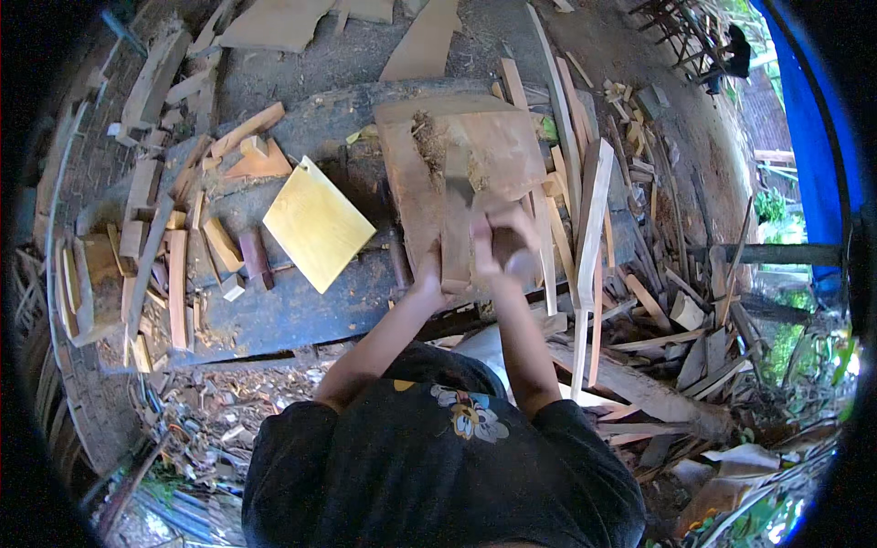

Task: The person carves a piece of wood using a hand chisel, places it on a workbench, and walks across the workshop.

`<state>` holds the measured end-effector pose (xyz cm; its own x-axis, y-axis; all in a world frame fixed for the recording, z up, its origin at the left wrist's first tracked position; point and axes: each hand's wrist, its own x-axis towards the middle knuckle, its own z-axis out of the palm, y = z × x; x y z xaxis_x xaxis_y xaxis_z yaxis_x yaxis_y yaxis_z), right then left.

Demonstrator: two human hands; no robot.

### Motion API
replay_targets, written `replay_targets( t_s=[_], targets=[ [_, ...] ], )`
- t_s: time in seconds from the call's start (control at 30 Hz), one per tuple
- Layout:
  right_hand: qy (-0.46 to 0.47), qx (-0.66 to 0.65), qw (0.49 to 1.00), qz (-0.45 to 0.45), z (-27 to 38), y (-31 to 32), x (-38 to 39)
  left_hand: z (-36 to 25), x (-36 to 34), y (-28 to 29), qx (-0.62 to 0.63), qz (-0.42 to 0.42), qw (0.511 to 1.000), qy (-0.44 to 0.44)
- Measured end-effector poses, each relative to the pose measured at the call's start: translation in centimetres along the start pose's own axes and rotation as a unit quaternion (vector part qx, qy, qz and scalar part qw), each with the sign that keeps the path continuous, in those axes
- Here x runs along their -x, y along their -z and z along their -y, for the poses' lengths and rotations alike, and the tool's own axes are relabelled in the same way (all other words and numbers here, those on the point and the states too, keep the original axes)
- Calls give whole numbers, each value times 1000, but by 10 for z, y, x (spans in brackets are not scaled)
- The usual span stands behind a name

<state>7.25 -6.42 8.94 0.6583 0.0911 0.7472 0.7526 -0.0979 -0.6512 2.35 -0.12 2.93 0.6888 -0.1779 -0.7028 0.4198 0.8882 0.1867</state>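
Note:
A narrow wooden block (456, 239) lies lengthwise on a broad wooden board (507, 137) in front of me. My left hand (428, 273) is against the near left side of the block, its fingers wrapped along the edge. Just right of the block, my right hand (501, 239) is curled and smeared by motion. What it grips is too blurred to name. Wood shavings (426, 142) are heaped on the board beyond my hands.
The dark worktable (301, 315) carries a pale yellow board (320, 225) with a hole in one corner. Several wood offcuts (176, 283) crowd its left side. Long wooden strips (594, 215) lean at the right, beside piled scrap wood (667, 384). A blue tarp (808, 128) hangs far right.

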Motion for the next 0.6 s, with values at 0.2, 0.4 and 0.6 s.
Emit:
replay_targets(
  t_s=[0.2,0.4,0.6],
  targets=[
    [118,-26,992,23,0,-7,4,3,-4,9,83,-7,996,41],
    [-77,-5,995,-64,-28,-5,1,0,-8,10,30,14,999,43],
    [-38,18,999,-21,-8,2,2,6,-22,20,34,35,999,17]
  ],
)
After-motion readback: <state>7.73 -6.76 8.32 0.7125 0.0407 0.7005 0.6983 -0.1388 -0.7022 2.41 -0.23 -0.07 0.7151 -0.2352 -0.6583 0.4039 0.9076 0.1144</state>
